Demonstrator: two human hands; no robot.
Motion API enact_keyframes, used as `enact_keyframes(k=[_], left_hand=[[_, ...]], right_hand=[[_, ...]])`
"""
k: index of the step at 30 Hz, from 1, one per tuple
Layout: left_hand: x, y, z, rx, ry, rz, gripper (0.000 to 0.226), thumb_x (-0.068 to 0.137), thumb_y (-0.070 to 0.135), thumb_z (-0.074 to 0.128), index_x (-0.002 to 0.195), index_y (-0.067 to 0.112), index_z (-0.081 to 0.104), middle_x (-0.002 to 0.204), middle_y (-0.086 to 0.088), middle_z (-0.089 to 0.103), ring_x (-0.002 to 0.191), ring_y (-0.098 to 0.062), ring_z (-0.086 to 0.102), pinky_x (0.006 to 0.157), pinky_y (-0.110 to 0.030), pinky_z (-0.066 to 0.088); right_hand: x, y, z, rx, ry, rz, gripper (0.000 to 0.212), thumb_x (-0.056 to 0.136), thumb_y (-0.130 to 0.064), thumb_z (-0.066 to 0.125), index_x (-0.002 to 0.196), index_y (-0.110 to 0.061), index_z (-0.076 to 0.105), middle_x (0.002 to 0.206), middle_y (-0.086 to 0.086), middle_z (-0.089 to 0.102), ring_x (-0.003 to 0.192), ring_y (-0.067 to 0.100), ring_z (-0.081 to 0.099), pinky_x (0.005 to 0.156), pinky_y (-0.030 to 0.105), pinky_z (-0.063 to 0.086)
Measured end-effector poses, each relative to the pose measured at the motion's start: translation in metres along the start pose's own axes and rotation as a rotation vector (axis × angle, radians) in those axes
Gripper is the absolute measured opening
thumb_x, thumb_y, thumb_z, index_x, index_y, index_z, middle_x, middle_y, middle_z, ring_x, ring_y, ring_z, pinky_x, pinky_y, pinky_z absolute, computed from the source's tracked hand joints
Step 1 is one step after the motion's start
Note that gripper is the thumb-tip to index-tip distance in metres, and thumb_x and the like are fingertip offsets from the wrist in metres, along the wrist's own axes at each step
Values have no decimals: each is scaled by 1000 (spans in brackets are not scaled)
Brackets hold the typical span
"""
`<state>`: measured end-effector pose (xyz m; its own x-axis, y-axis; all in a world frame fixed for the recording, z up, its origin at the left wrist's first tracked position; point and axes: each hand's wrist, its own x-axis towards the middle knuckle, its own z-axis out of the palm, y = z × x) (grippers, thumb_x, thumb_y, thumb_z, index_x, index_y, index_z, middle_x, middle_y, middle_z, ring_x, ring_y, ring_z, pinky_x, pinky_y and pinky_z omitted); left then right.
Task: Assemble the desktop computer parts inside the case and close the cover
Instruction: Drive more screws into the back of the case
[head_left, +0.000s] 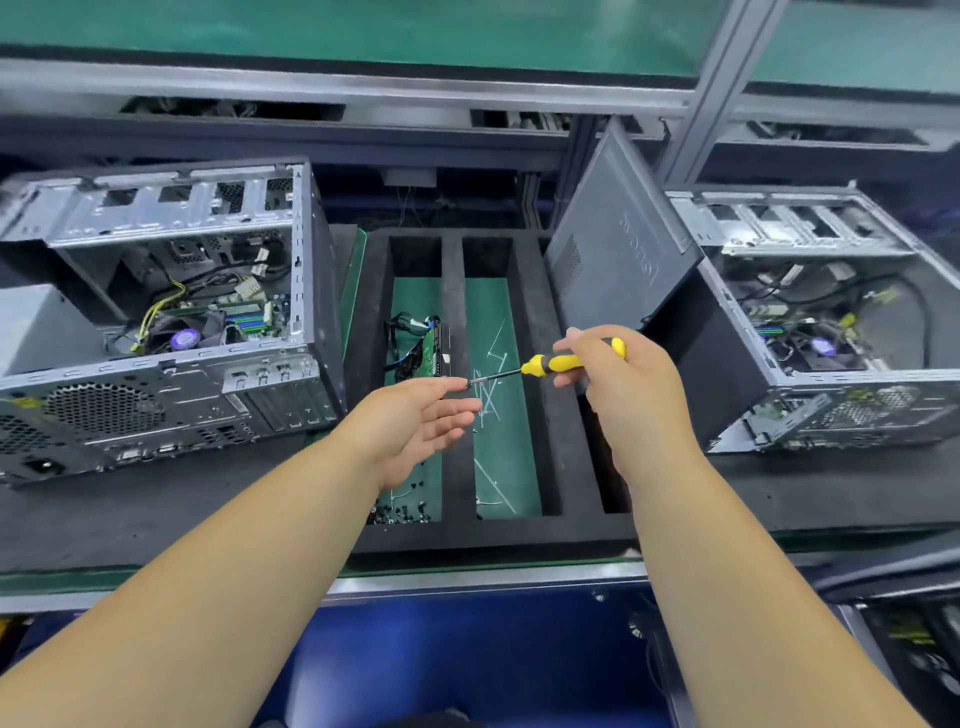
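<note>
Midway through assembly, both cases lay open: the left case (156, 322) and the right case (831, 332) showed boards and cabling. A side cover (618, 249) leaned against the right case, unfitted. The right hand (623, 384) gripped a yellow screwdriver (550, 364); the left hand (415, 421), fingers relaxed, touched its tip. Parts remained in the foam tray (452, 312).

One head-worn view looks forward and down, close over the foam tray (457, 322) between two cases.
</note>
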<state>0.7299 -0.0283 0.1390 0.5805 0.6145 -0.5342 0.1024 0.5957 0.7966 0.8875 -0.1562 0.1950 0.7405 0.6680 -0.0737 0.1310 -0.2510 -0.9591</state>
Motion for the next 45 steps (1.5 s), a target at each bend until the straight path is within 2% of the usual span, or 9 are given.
enact_keyframes(k=[6, 11, 15, 23, 28, 32, 36, 40, 45], left_hand=[[-4, 5, 2, -93, -23, -21, 16, 95, 16, 61, 108, 8, 66, 99, -11, 75, 71, -12, 70, 60, -22, 56], [-6, 3, -1, -147, -3, -20, 11, 94, 9, 61, 101, 9, 68, 80, -1, 73, 64, -7, 65, 59, -19, 54], [-8, 5, -7, -191, 35, -5, 12, 93, 7, 60, 102, 9, 67, 76, 0, 72, 64, -7, 64, 61, -19, 54], [-13, 9, -28, -281, 131, 9, 9, 88, 15, 68, 95, 11, 71, 69, 3, 65, 62, -7, 57, 64, -21, 48], [-23, 10, -46, -221, 128, 117, 20, 94, 7, 58, 88, 12, 77, 67, 4, 64, 63, -6, 55, 67, -21, 48], [-34, 13, -62, -179, 125, 186, 23, 96, 5, 54, 92, 11, 76, 70, 5, 65, 67, -6, 55, 67, -20, 50], [-41, 15, -77, -199, 137, 214, 20, 97, 6, 53, 99, 8, 73, 75, 2, 63, 66, -6, 55, 62, -18, 51], [-45, 16, -87, -191, 149, 207, 20, 97, 7, 54, 99, 8, 74, 75, 2, 63, 65, -5, 55, 60, -18, 51], [-51, 16, -95, -202, 157, 193, 20, 97, 8, 54, 95, 9, 74, 71, 3, 65, 62, -5, 57, 58, -18, 52]], right_hand=[[-11, -12, 0, 107, -14, 8, 19, 83, -39, 61, 78, -25, 72, 74, 3, 74, 69, 11, 64, 69, 31, 38], [-17, -15, 0, 133, -24, 33, 17, 90, -31, 61, 84, -20, 74, 71, 8, 72, 48, 0, 51, 64, 27, 34], [-20, -19, 4, 149, -29, 35, 16, 90, -28, 61, 84, -19, 74, 72, 8, 72, 48, -1, 51, 66, 27, 35], [-20, -22, 19, 144, -79, 4, 19, 88, -38, 59, 81, -28, 73, 75, 4, 73, 50, -3, 51, 72, 32, 38], [-20, -28, 34, 170, -129, -13, 21, 86, -40, 59, 81, -26, 74, 77, 5, 73, 52, 1, 50, 67, 30, 38], [-21, -35, 49, 184, -171, -29, 20, 89, -36, 60, 82, -22, 74, 76, 5, 73, 51, 2, 49, 68, 31, 39], [-22, -41, 62, 217, -230, -48, 20, 90, -30, 60, 80, -21, 74, 75, 7, 73, 49, 5, 44, 58, 23, 39], [-23, -42, 74, 236, -283, -63, 19, 93, -23, 60, 84, -13, 73, 79, 5, 74, 47, 1, 52, 50, 9, 41], [-25, -42, 84, 176, -305, -70, 17, 89, -28, 60, 83, -19, 73, 80, 3, 75, 52, 0, 54, 68, 27, 40]])
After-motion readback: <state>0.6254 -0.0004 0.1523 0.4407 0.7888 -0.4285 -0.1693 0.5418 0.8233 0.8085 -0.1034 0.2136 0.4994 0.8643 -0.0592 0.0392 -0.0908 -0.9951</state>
